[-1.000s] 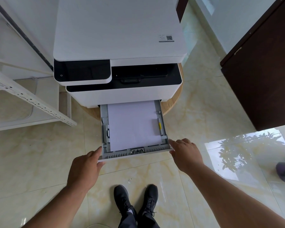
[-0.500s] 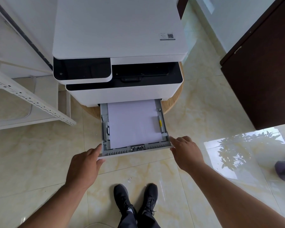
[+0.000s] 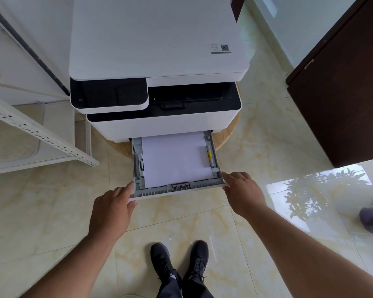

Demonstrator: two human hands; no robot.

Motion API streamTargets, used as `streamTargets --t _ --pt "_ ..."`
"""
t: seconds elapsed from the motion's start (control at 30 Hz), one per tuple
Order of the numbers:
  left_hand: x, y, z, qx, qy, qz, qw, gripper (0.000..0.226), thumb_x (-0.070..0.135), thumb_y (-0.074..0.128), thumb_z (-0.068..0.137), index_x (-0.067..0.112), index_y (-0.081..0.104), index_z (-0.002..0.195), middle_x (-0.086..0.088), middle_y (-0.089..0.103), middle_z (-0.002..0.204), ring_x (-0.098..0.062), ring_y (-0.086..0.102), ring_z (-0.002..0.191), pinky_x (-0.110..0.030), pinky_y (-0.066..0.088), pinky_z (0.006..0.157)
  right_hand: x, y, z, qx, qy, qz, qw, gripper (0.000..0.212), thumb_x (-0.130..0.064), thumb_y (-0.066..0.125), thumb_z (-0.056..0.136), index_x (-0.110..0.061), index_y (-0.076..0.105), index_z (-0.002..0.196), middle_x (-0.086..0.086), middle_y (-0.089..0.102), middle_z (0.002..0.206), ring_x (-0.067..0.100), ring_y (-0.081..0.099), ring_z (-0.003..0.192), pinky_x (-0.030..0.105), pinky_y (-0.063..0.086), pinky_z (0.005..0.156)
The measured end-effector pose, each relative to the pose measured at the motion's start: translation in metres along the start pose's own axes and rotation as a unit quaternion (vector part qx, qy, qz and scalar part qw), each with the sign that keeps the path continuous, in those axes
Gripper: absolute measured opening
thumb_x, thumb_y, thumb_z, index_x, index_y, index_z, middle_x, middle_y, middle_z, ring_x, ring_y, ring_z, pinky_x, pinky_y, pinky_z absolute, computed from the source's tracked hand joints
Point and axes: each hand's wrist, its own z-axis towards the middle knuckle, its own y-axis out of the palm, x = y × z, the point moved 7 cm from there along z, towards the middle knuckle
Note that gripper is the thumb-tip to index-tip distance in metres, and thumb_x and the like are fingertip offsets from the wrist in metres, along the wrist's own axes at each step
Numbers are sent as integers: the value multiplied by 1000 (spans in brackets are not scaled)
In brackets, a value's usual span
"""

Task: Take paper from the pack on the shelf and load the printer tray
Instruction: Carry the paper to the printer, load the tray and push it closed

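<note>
Below the white printer [image 3: 157, 61], the grey paper tray [image 3: 215, 157] stands pulled well out over the tiled floor [image 3: 41, 211], with a flat sheaf of white paper [image 3: 174, 158] lying square between its side guides. The left hand [image 3: 110, 214] meets the tray's front left corner, thumb against the side edge and fingers curled under or behind the front lip; how firmly it grips cannot be told from above. The right hand [image 3: 242, 193] sits at the front right corner, fingers loosely bent and touching the lip, apparently pressing rather than clasping.

Judging by the loaded paper, what remains is to slide the tray home. The main risk is an uneven push: if one hand leads, the tray may skew on its rails and bind before it seats. A hard shove could also jolt the stack forward over the rear stop or lift its top sheets, inviting a misfeed later. Fingertips near the corners could be pinched where the tray meets the printer body.

The paper looks clean, bright and uncreased, its near edge just behind the grey ribbed end guide. A yellow tab [image 3: 208, 154] shows on the right guide, just beside the paper's edge. The stack seems thin, though its depth is hard to read from overhead.
</note>
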Motion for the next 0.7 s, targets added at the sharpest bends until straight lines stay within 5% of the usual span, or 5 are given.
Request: streamTargets --t 0.7 --pt "-13 -11 38 28 -24 -61 997 57 26 80 84 15 60 137 -9 70 118 -38 64 102 -49 50 79 -9 -15 36 34 11 33 999 49 -25 53 103 -25 48 152 -1 63 138 26 43 138 40 47 105"
